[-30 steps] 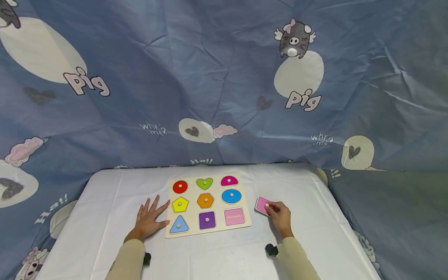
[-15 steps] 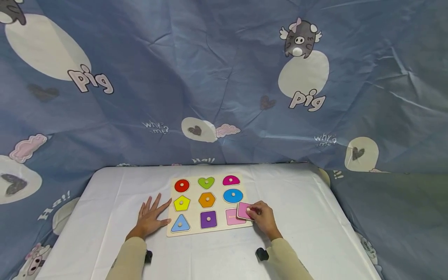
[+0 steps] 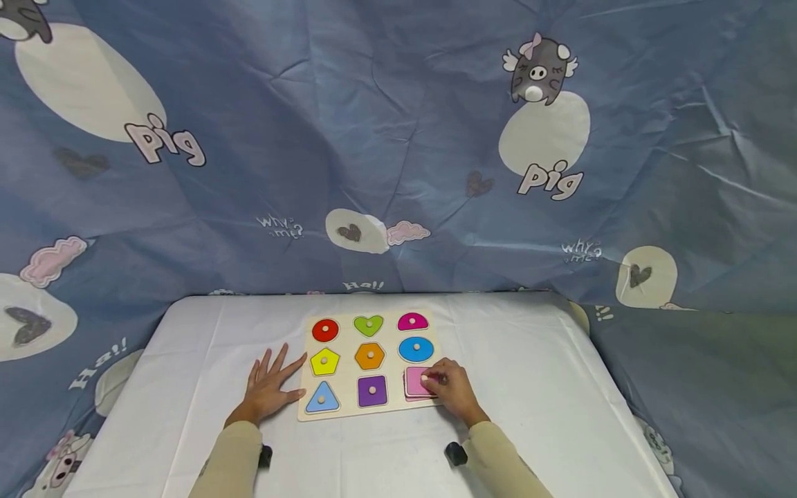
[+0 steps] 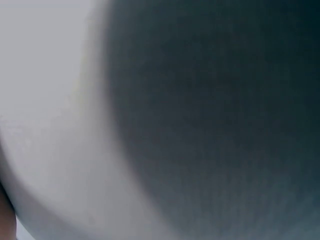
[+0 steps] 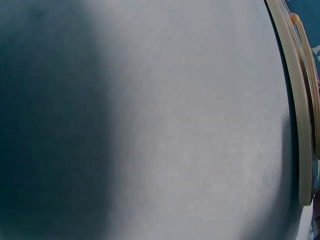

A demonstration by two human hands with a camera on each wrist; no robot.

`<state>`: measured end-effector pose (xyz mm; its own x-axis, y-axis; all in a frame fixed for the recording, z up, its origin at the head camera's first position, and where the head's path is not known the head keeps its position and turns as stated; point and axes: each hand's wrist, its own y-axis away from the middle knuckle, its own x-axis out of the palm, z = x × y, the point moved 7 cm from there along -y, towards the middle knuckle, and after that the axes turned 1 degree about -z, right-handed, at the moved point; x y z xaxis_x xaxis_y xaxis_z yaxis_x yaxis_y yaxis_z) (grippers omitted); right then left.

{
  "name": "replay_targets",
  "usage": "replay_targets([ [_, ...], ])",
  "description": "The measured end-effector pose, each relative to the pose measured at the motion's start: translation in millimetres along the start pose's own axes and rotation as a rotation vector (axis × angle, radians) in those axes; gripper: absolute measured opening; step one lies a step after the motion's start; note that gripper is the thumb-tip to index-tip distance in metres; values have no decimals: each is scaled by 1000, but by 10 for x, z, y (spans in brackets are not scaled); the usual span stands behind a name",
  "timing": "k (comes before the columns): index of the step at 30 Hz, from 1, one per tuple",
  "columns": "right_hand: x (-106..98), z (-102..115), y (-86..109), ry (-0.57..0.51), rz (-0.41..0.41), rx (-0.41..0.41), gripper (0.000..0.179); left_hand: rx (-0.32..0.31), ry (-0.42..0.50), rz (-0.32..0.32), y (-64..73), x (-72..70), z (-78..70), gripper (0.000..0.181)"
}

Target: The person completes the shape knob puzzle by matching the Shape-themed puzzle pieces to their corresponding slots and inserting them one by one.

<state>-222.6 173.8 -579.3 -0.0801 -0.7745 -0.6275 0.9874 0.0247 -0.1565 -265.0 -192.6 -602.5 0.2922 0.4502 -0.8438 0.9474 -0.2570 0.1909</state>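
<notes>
A pale wooden shape puzzle board (image 3: pixel 345 404) lies on the white-covered table in the head view. My right hand (image 3: pixel 459 392) pinches the white knob of a pink rectangle puzzle piece (image 3: pixel 416 380) at the board's near right corner. The piece sits over the pink rectangular recess, slightly askew, with a pink strip of the recess showing below it. My left hand (image 3: pixel 268 391) lies spread on the table, its index finger and thumb tips at the board's left edge. In the right wrist view, the board's edge (image 5: pixel 296 100) shows at the right; in the left wrist view the hand is mostly hidden.
Other knobbed pieces fill the board, among them a purple square (image 3: pixel 372 391), a blue oval (image 3: pixel 416 349) and a light blue triangle (image 3: pixel 322 398). White cloth (image 3: pixel 529 360) covers the table. A blue patterned curtain (image 3: pixel 373 138) hangs behind it.
My right hand has carried the pink rectangle piece left from beside the board to over the pink recess. The left hand keeps its place; the head view has shifted slightly.
</notes>
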Motion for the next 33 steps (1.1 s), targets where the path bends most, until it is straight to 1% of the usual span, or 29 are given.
replay_targets([
  [4, 39, 34, -17, 9, 25, -23, 6, 3, 9, -5, -8, -8, 9, 75],
  [9, 47, 47, -24, 38, 44, -46, 6, 1, -1, -9, -25, -3, 9, 75],
  [15, 70, 30, -22, 51, 71, -25, 7, 1, -4, -11, -16, -2, 13, 75],
  [21, 74, 44, -15, 48, 70, -32, 6, -5, -4, -7, -2, 0, 13, 75],
  [30, 82, 31, -1, 55, 62, -31, 7, 0, -3, -13, -19, 15, 41, 74],
  [33, 82, 16, 3, 49, 61, -18, 7, -1, -4, -10, -22, 19, 40, 74],
])
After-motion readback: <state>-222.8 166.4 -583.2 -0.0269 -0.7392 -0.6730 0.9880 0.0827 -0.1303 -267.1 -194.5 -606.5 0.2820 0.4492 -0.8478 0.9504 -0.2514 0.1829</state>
